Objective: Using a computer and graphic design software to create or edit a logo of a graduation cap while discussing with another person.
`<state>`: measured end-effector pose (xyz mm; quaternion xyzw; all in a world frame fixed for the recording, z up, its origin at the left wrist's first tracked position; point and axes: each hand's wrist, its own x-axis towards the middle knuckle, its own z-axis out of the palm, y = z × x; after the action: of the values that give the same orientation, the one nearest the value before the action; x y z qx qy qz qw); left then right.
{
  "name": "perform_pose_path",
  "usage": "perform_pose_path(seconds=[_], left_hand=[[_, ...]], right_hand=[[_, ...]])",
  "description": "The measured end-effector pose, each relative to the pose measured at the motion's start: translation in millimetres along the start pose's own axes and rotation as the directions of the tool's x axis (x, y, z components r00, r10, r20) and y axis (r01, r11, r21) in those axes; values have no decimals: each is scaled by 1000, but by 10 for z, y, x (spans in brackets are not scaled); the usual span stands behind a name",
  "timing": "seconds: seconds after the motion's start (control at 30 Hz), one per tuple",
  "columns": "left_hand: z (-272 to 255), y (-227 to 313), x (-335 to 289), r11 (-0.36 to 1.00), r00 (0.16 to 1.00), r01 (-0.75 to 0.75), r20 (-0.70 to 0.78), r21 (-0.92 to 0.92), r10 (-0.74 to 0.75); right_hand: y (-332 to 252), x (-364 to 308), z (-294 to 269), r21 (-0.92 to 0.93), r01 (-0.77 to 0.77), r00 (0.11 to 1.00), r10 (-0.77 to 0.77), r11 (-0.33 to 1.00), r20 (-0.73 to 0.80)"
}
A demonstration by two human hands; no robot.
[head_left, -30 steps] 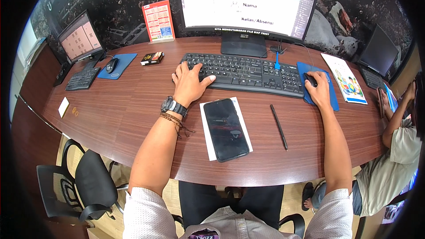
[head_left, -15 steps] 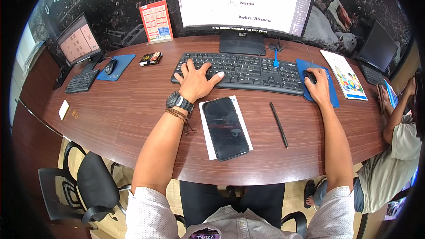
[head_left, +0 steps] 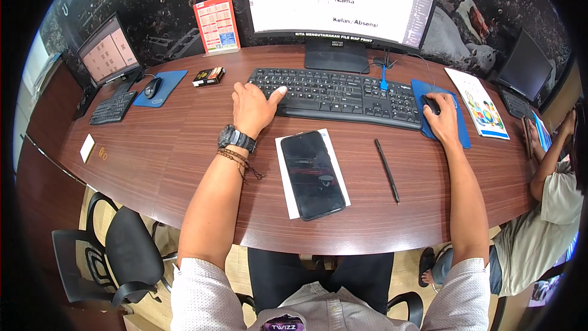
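Observation:
My left hand (head_left: pixel 252 108) rests at the left end of a black keyboard (head_left: pixel 340 105). Its fingers bend over the near left corner, and the thumb sticks out apart over the keys; nothing is held. On a blue mouse pad (head_left: pixel 456 133), my right hand (head_left: pixel 444 119) wraps round a black computer mouse (head_left: pixel 432 105). Between my forearms lies a black smartphone (head_left: pixel 311 175) with its screen up, on top of a white sheet (head_left: pixel 286 190). A thin black pen (head_left: pixel 386 171) lies to the phone's right.
A large monitor (head_left: pixel 282 0) stands behind the keyboard. To the left are a small box (head_left: pixel 209 77), a red-framed calendar stand (head_left: pixel 217 23), and a second mouse (head_left: pixel 152 88) and keyboard (head_left: pixel 113 108). A booklet (head_left: pixel 476 104) lies right of my mouse. Another person (head_left: pixel 533 233) sits at far right.
My left hand has slid left across the keyboard to its left edge, its fingers drawing in from a wide spread. My right hand stays on the mouse.

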<state>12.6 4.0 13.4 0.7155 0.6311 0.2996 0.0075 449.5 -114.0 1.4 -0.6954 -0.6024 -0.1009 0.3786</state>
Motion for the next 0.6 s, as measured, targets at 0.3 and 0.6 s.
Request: perform_pose_path(seconds=[0.3, 0.6], left_hand=[[-62, 54, -32, 1000, 999, -6, 47, 25, 5], [-61, 65, -34, 1000, 998, -10, 55, 21, 9]], right_hand=[[-17, -5, -3, 4, -7, 1000, 7, 1000, -1], [-6, -3, -16, 9, -8, 1000, 8, 1000, 5]])
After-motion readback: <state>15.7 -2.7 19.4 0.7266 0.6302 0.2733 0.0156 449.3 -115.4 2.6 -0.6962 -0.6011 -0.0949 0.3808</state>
